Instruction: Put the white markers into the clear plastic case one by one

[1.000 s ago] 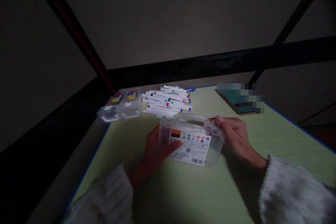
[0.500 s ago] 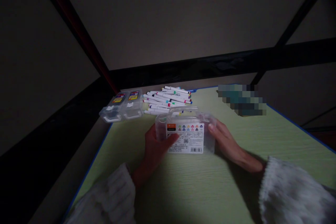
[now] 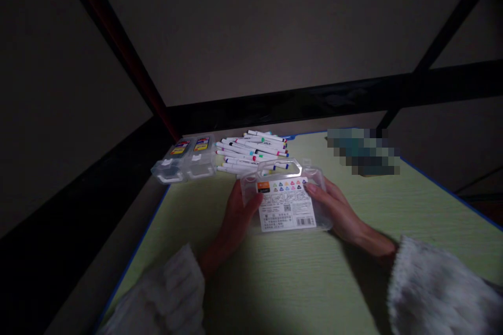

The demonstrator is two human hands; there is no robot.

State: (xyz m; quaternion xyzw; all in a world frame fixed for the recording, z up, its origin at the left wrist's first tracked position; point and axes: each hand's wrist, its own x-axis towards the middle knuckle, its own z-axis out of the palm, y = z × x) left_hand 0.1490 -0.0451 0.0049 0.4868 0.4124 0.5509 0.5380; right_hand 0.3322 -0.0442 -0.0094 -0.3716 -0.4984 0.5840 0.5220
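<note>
Clear case (image 3: 286, 209) was pinched by left hand (image 3: 236, 213), right hand (image 3: 343, 213). Pens (image 3: 251, 151) beyond hands could be scattered by bump.

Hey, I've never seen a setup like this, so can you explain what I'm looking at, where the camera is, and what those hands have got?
There's no machine here: these are a person's own bare hands, seen from a camera worn on their head, looking forward and down. The left hand and right hand hold a labelled plastic case between them, one at each side, thumbs towards the camera. The case is see-through, and its handle is at the top.

Below is a pale green table with blue edging. Beyond the held case lies a pile of white markers with coloured ends. Left of that pile are two more clear cases. A flat greenish object on the right is pixelated, so I can't tell what it is.
</note>
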